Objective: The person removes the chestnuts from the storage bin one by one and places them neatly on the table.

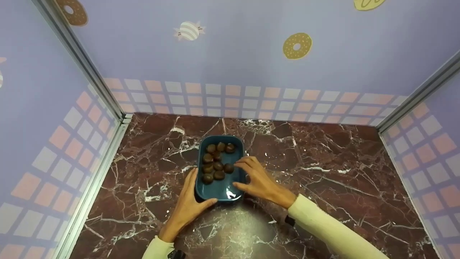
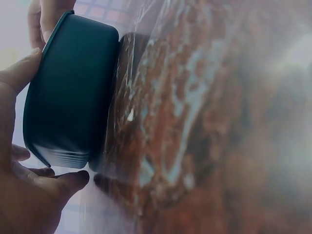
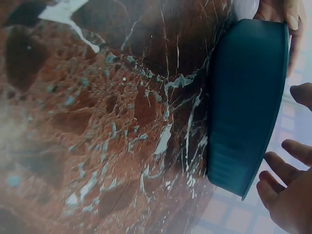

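Note:
A dark teal rectangular tray (image 1: 221, 196) with rounded corners sits on the marbled tabletop, and several brown chestnuts (image 1: 219, 175) lie in it, mostly along its left and far side. My left hand (image 1: 188, 203) holds the tray's near left corner, thumb over the near rim and fingers along the left wall. My right hand (image 1: 259, 180) reaches over the right rim with its thumb and fingers spread apart. Its fingertips are right beside the rightmost chestnut (image 1: 229, 168), with nothing between them and the thumb. Both wrist views show the tray's outer wall (image 2: 73, 87), which hides the chestnuts.
Reddish-brown marbled tabletop (image 1: 323, 201) surrounds the tray. Beyond it stands a lilac back wall (image 1: 237, 54) with sweets and a pink-and-white check printed on it. Similar side panels rise at left and right, with metal frame rails (image 1: 97, 180) at the corners and left edge.

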A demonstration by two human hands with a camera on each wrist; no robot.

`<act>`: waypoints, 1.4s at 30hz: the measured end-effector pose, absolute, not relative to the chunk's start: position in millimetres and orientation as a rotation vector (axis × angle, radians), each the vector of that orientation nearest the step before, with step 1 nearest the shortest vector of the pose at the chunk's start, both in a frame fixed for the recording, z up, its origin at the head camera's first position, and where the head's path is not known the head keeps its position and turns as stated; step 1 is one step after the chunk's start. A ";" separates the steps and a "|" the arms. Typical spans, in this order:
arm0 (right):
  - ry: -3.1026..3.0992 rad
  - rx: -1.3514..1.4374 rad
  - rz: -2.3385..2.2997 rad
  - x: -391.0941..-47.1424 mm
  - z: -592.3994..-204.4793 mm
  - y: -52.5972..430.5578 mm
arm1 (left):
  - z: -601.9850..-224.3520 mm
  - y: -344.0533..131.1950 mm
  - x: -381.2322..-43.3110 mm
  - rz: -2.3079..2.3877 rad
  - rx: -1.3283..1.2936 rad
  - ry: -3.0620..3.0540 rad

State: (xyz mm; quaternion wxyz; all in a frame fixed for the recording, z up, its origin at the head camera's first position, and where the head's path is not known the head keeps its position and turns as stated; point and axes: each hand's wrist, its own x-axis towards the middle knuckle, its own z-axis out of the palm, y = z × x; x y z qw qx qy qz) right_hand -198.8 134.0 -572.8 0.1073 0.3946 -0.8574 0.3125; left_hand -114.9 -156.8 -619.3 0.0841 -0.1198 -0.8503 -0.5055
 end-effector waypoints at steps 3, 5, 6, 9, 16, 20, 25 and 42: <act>-2.536 1.187 0.937 -202.7 -574.5 128.2 | -619.3 -156.9 -115.8 -1.534 -0.343 -2.546; -2.545 1.198 0.944 -205.4 -575.3 124.6 | -618.8 -156.2 -116.2 -1.546 -0.328 -2.561; -2.556 1.198 0.946 -206.4 -575.3 123.1 | -618.7 -155.6 -116.6 -1.550 -0.323 -2.569; -2.589 1.204 0.954 -209.1 -574.6 117.9 | -617.9 -153.5 -117.5 -1.556 -0.311 -2.594; -2.600 1.224 0.909 -213.3 -578.3 102.1 | -617.5 -151.3 -118.9 -1.582 -0.299 -2.606; -2.634 1.199 0.880 -214.9 -579.4 94.2 | -617.8 -151.7 -119.8 -1.620 -0.286 -2.603; -2.701 1.194 0.895 -217.9 -578.9 87.0 | -619.4 -151.2 -121.3 -1.683 -0.295 -2.577; -2.852 1.116 0.647 -222.4 -577.4 70.8 | -622.2 -148.9 -118.9 -1.773 -0.210 -2.560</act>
